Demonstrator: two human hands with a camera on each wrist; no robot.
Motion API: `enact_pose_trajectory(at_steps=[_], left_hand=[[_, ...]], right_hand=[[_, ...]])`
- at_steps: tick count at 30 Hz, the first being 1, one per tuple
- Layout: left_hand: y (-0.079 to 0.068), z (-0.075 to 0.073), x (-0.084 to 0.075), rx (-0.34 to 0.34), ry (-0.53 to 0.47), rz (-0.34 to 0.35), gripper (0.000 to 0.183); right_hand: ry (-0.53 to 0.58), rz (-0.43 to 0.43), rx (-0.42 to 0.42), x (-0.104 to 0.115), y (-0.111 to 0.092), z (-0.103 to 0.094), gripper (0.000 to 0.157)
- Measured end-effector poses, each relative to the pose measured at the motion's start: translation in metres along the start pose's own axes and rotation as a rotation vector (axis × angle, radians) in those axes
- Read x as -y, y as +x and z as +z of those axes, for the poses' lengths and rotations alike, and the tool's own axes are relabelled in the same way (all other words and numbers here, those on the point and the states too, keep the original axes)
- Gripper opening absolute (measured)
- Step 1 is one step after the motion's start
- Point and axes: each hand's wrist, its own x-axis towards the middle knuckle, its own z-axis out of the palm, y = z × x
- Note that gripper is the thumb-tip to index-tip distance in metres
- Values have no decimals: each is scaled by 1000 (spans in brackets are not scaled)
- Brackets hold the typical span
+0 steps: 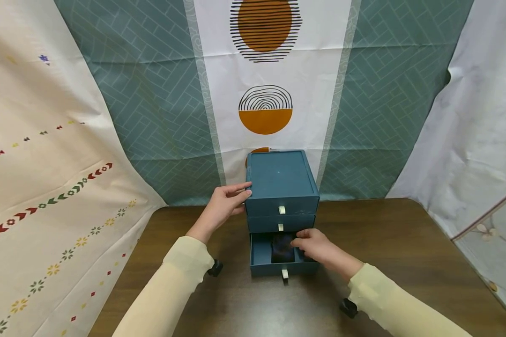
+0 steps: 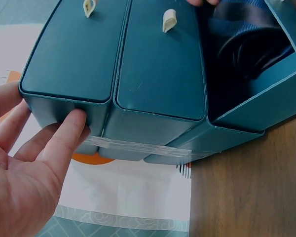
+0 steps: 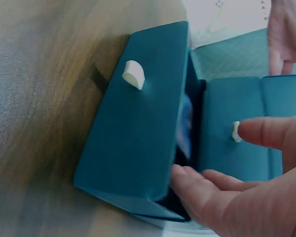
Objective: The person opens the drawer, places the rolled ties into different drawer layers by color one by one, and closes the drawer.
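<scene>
A dark teal chest of drawers [image 1: 282,175] stands on the table, its bottom drawer [image 1: 261,250] pulled out. In that drawer lies dark blue, shiny rolled cloth [image 2: 254,49], which looks like a necktie; a second dark item [image 1: 305,255] lies to its right, partly hidden. My left hand [image 1: 226,203] rests its fingers against the chest's upper left side, by the top drawer. My right hand [image 1: 316,245] reaches into the bottom drawer at its right. In the right wrist view its fingertips [image 3: 180,173] dip behind the drawer front, with the thumb held apart; nothing shows between them.
Pale loop tabs [image 1: 281,210] mark each drawer front. Clear tape [image 2: 143,145] runs along the chest's side. Behind the chest hangs a patterned curtain [image 1: 160,117], with pale cloth at both sides. The brown wooden table [image 1: 383,243] extends around the chest.
</scene>
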Motion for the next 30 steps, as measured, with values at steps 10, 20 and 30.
enact_pose_trajectory(at_steps=[10,20,30], left_hand=[[1,0,1,4,-8,10,45],[1,0,2,-1,-4,12,44],[-1,1,1,-4,-4,7,45]], right_hand=[[157,-184,-16,-9,-34,-9,31],[241,-179,184,-43,-43,7,35],[230,-145,181,-61,-41,26,37]])
